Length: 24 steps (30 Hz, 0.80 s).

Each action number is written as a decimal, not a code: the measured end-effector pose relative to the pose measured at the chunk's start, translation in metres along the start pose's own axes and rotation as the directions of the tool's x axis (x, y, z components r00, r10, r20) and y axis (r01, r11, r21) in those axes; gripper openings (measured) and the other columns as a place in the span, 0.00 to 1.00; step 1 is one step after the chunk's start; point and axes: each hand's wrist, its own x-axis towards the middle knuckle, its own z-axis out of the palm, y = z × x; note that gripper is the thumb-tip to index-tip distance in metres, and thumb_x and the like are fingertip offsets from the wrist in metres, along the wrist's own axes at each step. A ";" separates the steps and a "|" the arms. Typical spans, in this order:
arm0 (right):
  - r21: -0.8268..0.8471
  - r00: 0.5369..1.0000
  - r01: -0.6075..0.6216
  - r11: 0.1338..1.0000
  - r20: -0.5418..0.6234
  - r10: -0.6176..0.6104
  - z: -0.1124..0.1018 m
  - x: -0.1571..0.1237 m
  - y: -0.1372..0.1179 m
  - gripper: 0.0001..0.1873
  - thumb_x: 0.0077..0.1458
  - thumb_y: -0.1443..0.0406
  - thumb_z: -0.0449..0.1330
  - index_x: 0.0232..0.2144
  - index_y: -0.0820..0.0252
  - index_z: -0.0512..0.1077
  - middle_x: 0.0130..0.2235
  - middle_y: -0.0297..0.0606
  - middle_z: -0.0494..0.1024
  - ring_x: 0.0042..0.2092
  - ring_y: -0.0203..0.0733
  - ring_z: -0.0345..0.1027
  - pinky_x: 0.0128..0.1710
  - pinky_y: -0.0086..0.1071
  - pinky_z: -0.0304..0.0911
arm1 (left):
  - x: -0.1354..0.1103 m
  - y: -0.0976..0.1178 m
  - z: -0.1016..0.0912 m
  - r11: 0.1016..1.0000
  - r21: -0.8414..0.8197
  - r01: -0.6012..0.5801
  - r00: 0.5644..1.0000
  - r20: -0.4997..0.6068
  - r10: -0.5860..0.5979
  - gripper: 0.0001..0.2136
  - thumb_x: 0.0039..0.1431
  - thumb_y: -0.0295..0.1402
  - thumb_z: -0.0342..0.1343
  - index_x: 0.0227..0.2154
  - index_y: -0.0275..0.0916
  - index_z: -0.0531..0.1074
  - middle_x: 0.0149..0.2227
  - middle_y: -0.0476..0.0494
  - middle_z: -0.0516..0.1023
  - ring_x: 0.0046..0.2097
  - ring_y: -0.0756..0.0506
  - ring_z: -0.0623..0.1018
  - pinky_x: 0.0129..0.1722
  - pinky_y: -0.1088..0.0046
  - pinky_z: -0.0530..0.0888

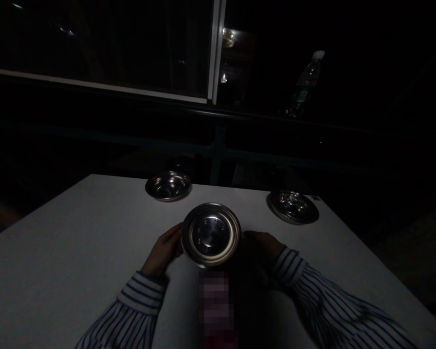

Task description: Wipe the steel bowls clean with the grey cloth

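Note:
A shiny round metal bowl (212, 237) is in front of me, its inside facing up and towards me. My left hand (163, 249) is closed on its left edge, with the fingertips partly hidden behind the bowl. On the opposite side, my right hand (267, 246) is at the bowl's right edge with its fingers bent in; deep shadow covers much of them. Beyond the left hand, a second metal bowl (169, 186) stands near the table's far edge. A third metal bowl (294, 207) stands at the far right, beyond the right hand.
The white table (76, 242) ends at a far edge just behind the two outer bowls. Past it, a plastic bottle (308, 80) with a white cap stands on a dark ledge beside a window frame (214, 53). A blurred pixelated patch (216, 310) covers the near middle.

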 end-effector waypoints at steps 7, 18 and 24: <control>0.169 0.997 0.071 0.983 -0.013 -0.070 -0.004 -0.001 -0.014 0.20 0.51 0.59 0.53 0.44 0.60 0.71 0.44 0.45 0.76 0.45 0.49 0.69 0.44 0.39 0.63 | -0.014 0.012 0.003 0.999 0.012 -0.044 0.998 0.035 0.044 0.27 0.46 0.42 0.58 0.49 0.35 0.68 0.34 0.42 0.78 0.32 0.47 0.74 0.30 0.74 0.69; 0.396 0.986 0.167 0.903 -0.090 -0.143 -0.043 -0.045 -0.061 0.18 0.57 0.57 0.50 0.50 0.47 0.67 0.47 0.34 0.74 0.48 0.44 0.68 0.47 0.36 0.64 | -0.034 0.043 0.000 0.977 0.094 -0.189 0.976 -0.095 0.198 0.25 0.44 0.45 0.59 0.46 0.41 0.72 0.45 0.42 0.77 0.49 0.39 0.72 0.46 0.67 0.71; 0.283 0.988 0.155 0.946 -0.038 -0.151 -0.047 -0.051 -0.060 0.18 0.58 0.57 0.50 0.50 0.44 0.67 0.49 0.33 0.72 0.50 0.46 0.67 0.49 0.37 0.62 | -0.035 0.054 0.005 0.972 0.134 -0.193 0.970 -0.123 0.210 0.25 0.39 0.49 0.60 0.42 0.42 0.75 0.47 0.43 0.75 0.54 0.37 0.68 0.47 0.68 0.70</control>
